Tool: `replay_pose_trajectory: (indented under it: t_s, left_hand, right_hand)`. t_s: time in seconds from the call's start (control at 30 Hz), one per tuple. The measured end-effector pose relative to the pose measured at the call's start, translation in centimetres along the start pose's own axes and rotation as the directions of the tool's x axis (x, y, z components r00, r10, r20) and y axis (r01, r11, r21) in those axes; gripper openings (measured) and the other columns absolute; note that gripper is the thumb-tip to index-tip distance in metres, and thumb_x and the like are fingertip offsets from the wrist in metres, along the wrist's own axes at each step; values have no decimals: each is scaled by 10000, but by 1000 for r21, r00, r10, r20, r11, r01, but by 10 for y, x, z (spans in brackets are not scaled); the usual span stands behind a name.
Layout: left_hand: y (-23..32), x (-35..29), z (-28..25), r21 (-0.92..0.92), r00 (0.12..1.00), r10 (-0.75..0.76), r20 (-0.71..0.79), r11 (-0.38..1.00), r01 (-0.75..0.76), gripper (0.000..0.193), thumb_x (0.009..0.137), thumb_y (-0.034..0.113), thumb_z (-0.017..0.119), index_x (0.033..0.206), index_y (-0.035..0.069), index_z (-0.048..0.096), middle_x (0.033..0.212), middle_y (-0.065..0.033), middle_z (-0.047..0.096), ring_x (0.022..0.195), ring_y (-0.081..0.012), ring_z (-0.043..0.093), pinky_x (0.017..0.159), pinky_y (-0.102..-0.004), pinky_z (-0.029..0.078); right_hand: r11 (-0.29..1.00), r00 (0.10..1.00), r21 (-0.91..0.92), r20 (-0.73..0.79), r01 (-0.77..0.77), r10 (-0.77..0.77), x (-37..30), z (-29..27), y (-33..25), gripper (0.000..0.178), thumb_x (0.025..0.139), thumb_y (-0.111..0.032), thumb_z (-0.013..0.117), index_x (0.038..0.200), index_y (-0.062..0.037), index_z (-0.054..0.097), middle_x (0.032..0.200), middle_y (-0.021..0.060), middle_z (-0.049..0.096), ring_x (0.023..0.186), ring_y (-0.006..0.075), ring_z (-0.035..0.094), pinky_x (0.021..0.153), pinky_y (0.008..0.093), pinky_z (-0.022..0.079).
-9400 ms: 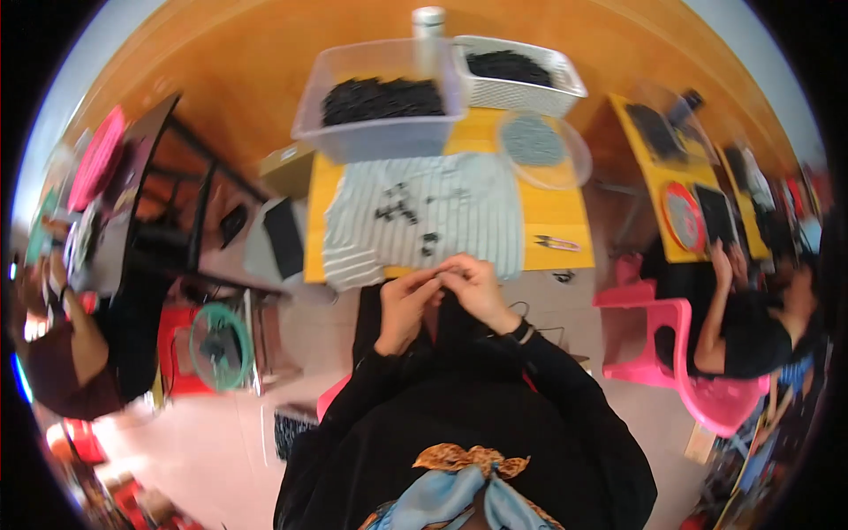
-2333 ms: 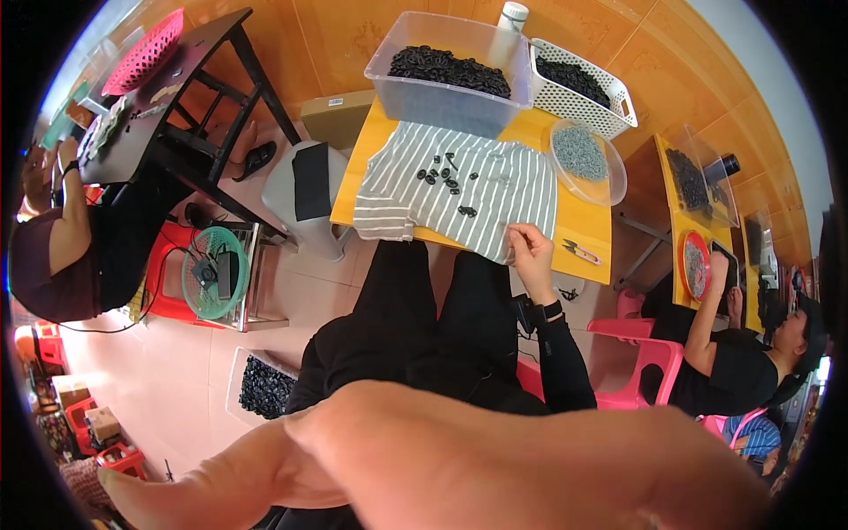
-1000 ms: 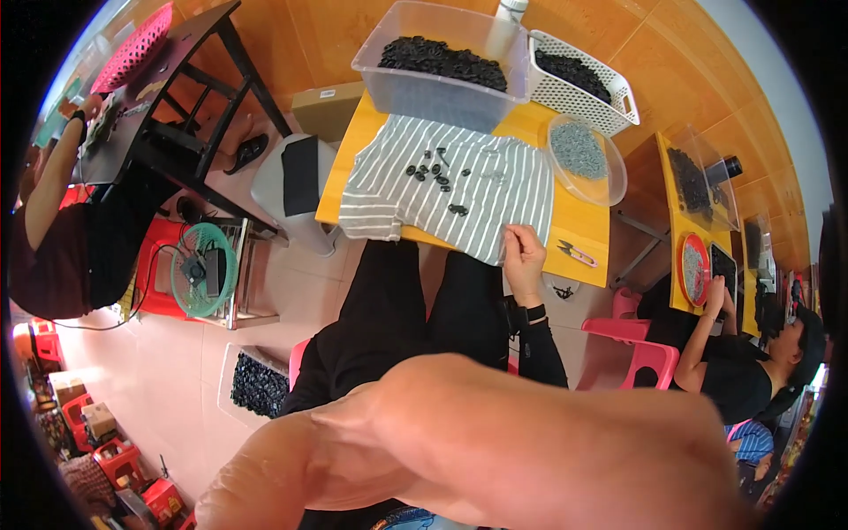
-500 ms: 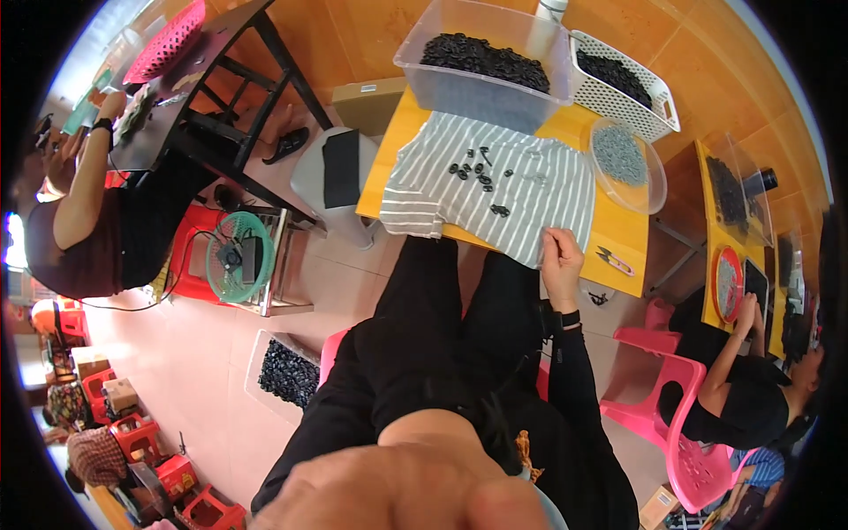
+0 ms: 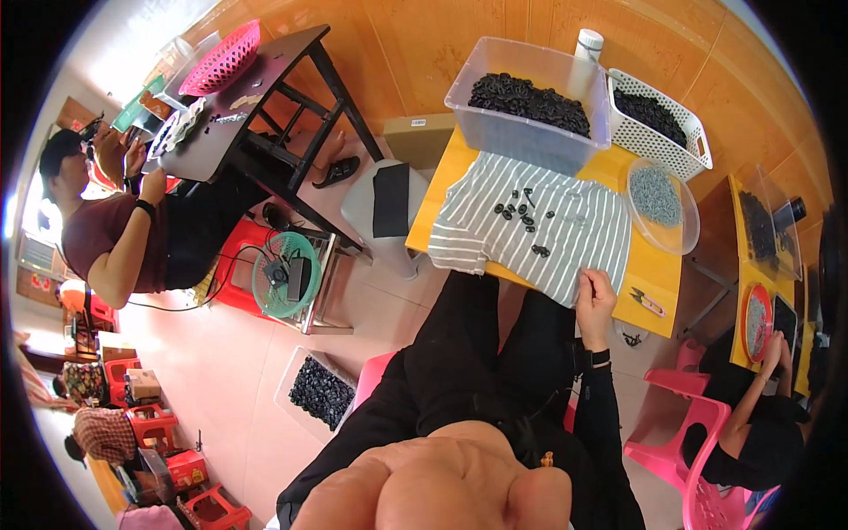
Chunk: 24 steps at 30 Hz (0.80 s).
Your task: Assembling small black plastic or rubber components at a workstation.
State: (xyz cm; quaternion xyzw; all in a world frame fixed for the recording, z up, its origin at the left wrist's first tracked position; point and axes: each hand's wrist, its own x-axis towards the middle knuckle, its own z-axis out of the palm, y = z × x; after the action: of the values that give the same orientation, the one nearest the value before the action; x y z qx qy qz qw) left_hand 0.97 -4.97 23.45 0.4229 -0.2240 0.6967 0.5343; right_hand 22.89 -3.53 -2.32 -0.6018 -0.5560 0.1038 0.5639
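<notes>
A grey cloth with white stripes (image 5: 459,212) covers much of the yellow table (image 5: 428,216) before me, its near edge hanging over my lap. Several small black oval pieces (image 5: 521,215) lie loose on its middle. My right hand (image 5: 596,305) rests at the cloth's near right corner, fingers curled closed with the tips on the fabric; whatever they pinch is hidden. Just right of it lies a pair of thread snips (image 5: 647,302). Close to the camera, large at the bottom, is what looks like my raised left hand (image 5: 450,481); its fingers cannot be made out.
Behind the cloth stand a clear bin (image 5: 530,146) and a white basket (image 5: 658,124), both with black pieces. A round clear tray (image 5: 689,234) holds small grey parts. Left are a grey stool (image 5: 362,194) and a floor box (image 5: 296,375). Co-workers sit left and right.
The view has shifted, so the table and its contents stand farther right and lower in the picture. My right hand keeps its place at the cloth's corner.
</notes>
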Motion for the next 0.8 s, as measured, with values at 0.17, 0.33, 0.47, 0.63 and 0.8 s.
replay_pose_trajectory:
  t_s: [0.17,0.33,0.47,0.63,0.8]
  left_hand:
    - [0,-1,2,16,999,7,-35,1000,-7,456,822,311,616,1187,74,479,1107,-55,482,931,-172,527,760,-344,346]
    - [-2,2,8,32,998,19,-59,999,-17,442,821,299,618,1180,81,483,1100,-39,485,922,-159,529,753,-339,342]
    - [-1,4,12,40,996,35,-80,999,-32,430,821,289,620,1175,86,485,1094,-25,488,915,-148,530,747,-334,338]
    - [1,4,14,60,992,47,-113,997,-41,416,821,277,621,1169,92,489,1086,-9,491,905,-135,532,740,-329,334]
    - [2,3,16,79,987,42,-156,996,-30,402,820,265,623,1162,99,493,1079,7,494,896,-122,533,734,-323,329]
  right_hand:
    - [1000,1000,2,-1,0,0,3,0,-1,49,829,28,542,849,35,586,713,86,518,608,158,505,565,249,399]
    - [1000,999,3,16,-30,30,1,-1,-1,49,829,28,542,846,34,587,705,82,510,603,155,496,559,249,391]
    - [1000,1000,-5,18,-5,5,0,-1,1,47,831,25,544,847,33,588,705,79,512,604,146,494,556,246,387]
    - [1000,1000,-4,8,-10,10,1,0,-1,47,830,22,549,853,31,589,710,84,518,603,154,500,556,246,389]
    - [999,999,6,22,-37,37,3,0,1,52,828,24,549,859,31,591,714,88,521,611,167,512,561,250,398]
